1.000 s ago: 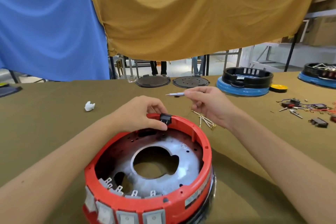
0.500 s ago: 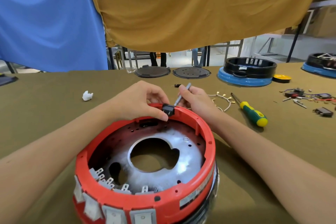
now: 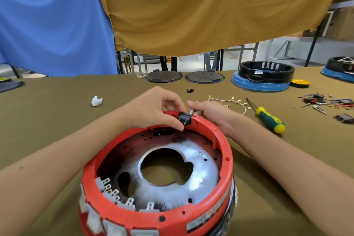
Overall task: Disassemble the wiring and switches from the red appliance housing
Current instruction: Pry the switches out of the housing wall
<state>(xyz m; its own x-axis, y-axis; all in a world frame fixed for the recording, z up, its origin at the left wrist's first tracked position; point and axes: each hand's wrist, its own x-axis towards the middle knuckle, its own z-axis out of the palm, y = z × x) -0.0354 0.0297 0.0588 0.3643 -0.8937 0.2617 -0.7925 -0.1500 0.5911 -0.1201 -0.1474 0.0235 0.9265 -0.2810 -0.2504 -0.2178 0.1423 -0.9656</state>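
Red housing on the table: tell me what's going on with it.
A person is stripping parts from the red housing. The left hand pinches a small black switch seated in the far rim, while the right hand holds a thin metal tool against it. A row of white switches remains in the near rim.

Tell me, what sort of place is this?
Probably a workshop for taking appliances apart: a long cloth-covered table holds a red housing, a screwdriver, loose wires and more housings.

Bare cloth left of red housing (image 3: 210, 214), screwdriver (image 3: 268, 117) and wire harness (image 3: 228, 100) crowding right
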